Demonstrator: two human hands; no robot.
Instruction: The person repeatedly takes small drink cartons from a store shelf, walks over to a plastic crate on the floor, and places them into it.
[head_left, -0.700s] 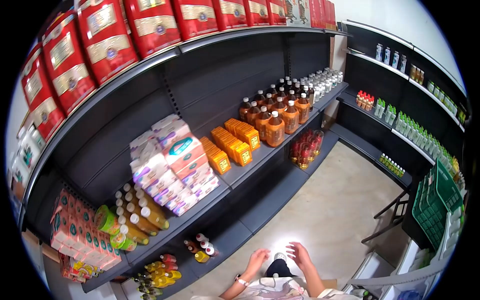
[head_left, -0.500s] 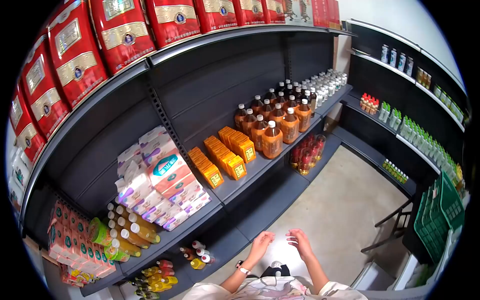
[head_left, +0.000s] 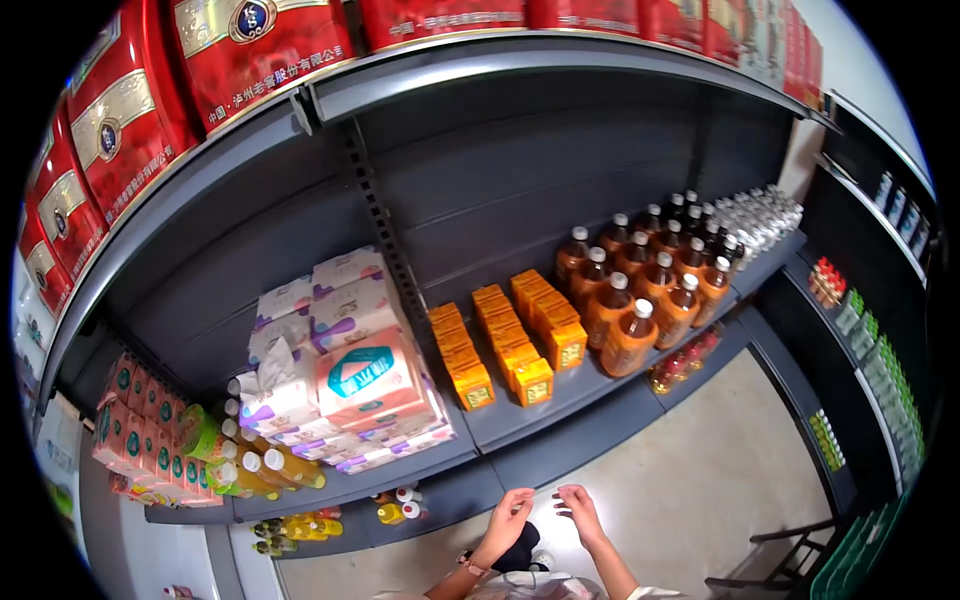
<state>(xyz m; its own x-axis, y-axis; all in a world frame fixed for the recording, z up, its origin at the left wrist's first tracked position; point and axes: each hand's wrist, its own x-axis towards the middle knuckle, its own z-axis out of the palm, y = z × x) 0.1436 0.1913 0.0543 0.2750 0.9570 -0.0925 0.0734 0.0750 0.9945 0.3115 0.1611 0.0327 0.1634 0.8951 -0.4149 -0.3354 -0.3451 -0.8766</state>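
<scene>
My left hand (head_left: 508, 522) hovers over the floor in front of the shelves, fingers loosely curved, with no object visible in it. Beside it my right hand (head_left: 579, 512) is also raised, fingers apart and nothing held. A gap separates the two hands. On the middle shelf, closest to them, stand rows of small orange boxes (head_left: 522, 370). Left of these is a stack of tissue packs (head_left: 372, 385), with a pink pack on top. Right of the boxes are brown bottles with white caps (head_left: 630, 340).
Large red boxes (head_left: 265, 60) line the upper shelf. Yellowish bottles (head_left: 290, 468) and pink packs (head_left: 140, 440) stand at the left. Small bottles (head_left: 300, 527) sit on the bottom shelf. Another shelf unit (head_left: 850, 370), a dark stand (head_left: 770, 560) and green crates (head_left: 865, 545) are at right.
The view has moved closer to the shelves and turned, so the boxes and bottles appear larger and further right. My hands remain raised and apart; the left fingers look more curled.
</scene>
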